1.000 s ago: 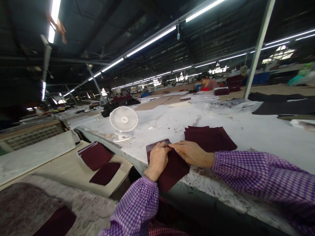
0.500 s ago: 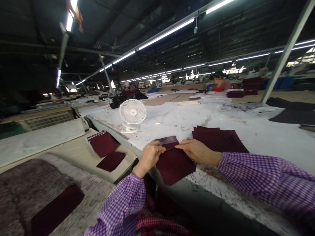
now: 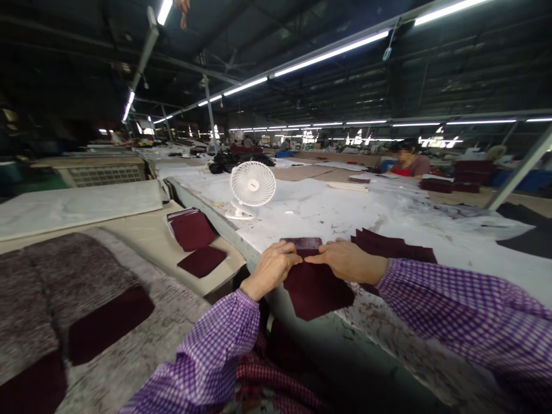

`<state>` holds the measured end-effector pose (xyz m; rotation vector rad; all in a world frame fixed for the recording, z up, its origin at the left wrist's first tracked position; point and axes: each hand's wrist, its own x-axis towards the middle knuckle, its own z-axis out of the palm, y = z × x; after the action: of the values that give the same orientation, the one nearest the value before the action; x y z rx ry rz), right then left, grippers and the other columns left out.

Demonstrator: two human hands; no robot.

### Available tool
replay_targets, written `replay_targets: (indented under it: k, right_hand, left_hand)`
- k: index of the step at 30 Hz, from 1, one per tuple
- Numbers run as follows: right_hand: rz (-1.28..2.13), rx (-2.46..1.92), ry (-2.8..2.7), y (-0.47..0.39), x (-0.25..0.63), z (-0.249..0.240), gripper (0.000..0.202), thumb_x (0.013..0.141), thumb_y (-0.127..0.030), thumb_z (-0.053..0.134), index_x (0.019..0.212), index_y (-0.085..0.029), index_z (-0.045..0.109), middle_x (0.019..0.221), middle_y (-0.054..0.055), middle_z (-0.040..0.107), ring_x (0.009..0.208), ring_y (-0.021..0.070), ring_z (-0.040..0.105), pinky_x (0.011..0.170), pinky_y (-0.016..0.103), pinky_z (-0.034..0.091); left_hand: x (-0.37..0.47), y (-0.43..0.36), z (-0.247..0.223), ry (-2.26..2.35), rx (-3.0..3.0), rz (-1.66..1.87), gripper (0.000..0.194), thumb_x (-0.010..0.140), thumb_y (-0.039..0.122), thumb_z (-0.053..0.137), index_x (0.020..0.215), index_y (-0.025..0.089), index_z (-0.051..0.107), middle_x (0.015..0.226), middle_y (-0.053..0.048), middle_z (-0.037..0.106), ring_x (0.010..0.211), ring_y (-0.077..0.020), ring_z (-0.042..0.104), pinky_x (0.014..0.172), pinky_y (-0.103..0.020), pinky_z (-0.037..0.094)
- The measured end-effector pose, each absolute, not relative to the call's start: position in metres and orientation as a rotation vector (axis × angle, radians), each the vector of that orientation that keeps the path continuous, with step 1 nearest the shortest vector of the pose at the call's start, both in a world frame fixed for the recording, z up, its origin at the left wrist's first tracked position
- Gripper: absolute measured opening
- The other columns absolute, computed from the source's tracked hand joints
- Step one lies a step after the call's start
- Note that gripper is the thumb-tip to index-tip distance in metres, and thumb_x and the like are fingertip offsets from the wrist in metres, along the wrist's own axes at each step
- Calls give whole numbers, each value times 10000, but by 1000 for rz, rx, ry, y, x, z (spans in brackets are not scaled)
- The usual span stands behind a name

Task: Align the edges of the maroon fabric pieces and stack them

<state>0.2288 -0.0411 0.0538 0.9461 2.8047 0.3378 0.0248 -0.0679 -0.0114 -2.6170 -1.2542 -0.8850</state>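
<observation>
Apparently, both hands work at the far end of 1 maroon piece point(image 3: 317, 293), which lies on the near edge of the white surface point(image 3: 302, 215), its lower corner going past this edge. The left hand point(image 3: 269, 267) is curled, its fingers narrow on the piece, probably to keep it steady; the right hand point(image 3: 351, 261) points its index finger on the same place, maybe to press the cloth flat. The 2 hands nearly meet beside a greyish strip point(image 3: 302, 244). Whether the fingers pinch the cloth or only press it, I cannot tell, because the thumbs' undersides are hidden. A maroon pile point(image 3: 392, 246) lies near the right hand, perhaps for easy reach, partly covered by the sleeve point(image 3: 440, 293). A grey pole point(image 3: 524, 164) is cut off at the right border.
</observation>
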Motion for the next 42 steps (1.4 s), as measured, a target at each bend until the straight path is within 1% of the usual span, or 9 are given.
replay_targets:
  k: [6, 10, 13, 18, 24, 31, 34, 37, 42]
  right_hand:
    - [426, 812, 2702, -48, 212, 62, 662, 762, -14, 421, 1338, -339, 458, 847, 83, 668, 701, 183, 610, 604, 280, 379]
    - [379, 785, 2767, -44, 209, 65, 659, 725, -26, 453, 1300, -345, 503, 697, 44, 645, 607, 156, 588, 546, 249, 364]
    - [322, 751, 2811, -41, 209, 67, 652, 700, -32, 469, 1272, -336, 536, 595, 15, 587, 532, 138, 542, 505, 234, 343]
    - [351, 723, 2719, -42, 207, 73, 713, 708, -11, 441, 1335, -350, 461, 583, 21, 562, 490, 137, 472, 483, 248, 302]
    - [235, 670, 2774, -36, 200, 75, 678, 698, -16, 440, 1304, -311, 510, 507, -1, 521, 444, 128, 438, 514, 266, 329]
    - [478, 618, 2807, -42, 194, 59, 579, 815, -54, 396, 1338, -293, 463, 594, 26, 603, 493, 132, 488, 532, 263, 330]
    - [541, 781, 2791, -41, 203, 54, 519, 883, -227, 458, 1393, -281, 374, 738, 70, 654, 588, 170, 559, 561, 273, 367]
    - [292, 1019, 2847, -31, 217, 53, 542, 849, -430, 529, 1341, -222, 437, 936, 112, 658, 779, 221, 603, 682, 317, 424]
    - [-426, 1318, 2854, -22, 232, 52, 389, 716, -458, 644, 992, -183, 630, 950, 76, 644, 858, 228, 584, 736, 309, 430]
  left_hand:
    - [7, -70, -16, -1335, -2647, -1079, 255, 917, 295, 445, 860, 177, 663, 828, -51, 601, 834, -170, 529, 753, -277, 441]
    - [3, -79, -14, -1281, -2622, -962, 290, 935, 263, 391, 870, 170, 657, 835, -64, 586, 836, -179, 513, 766, -298, 438]
    - [3, -83, -14, -1323, -2640, -1125, 230, 923, 250, 428, 920, 173, 644, 861, -55, 596, 860, -174, 521, 799, -294, 441]
    - [1, -84, -15, -1434, -2645, -1301, 130, 870, 188, 513, 857, 175, 643, 821, -32, 591, 856, -168, 532, 791, -274, 442]
    - [-1, -84, -20, -1397, -2627, -1273, 243, 917, 229, 434, 839, 177, 658, 822, -46, 594, 846, -167, 528, 777, -272, 437]
    - [-11, -84, -23, -1469, -2638, -1564, 223, 919, 227, 436, 949, 174, 650, 913, -48, 644, 886, -158, 576, 839, -280, 441]
    - [-8, -85, -22, -1461, -2638, -1446, 207, 898, 264, 485, 1025, 183, 628, 954, -56, 624, 924, -179, 557, 863, -311, 438]
    - [-4, -85, -22, -1442, -2647, -1248, 203, 867, 301, 538, 1004, 195, 644, 957, -62, 583, 932, -198, 529, 866, -341, 440]
    - [-5, -82, -25, -1466, -2656, -1176, 209, 866, 320, 536, 1003, 209, 650, 963, -55, 560, 927, -196, 522, 858, -339, 444]
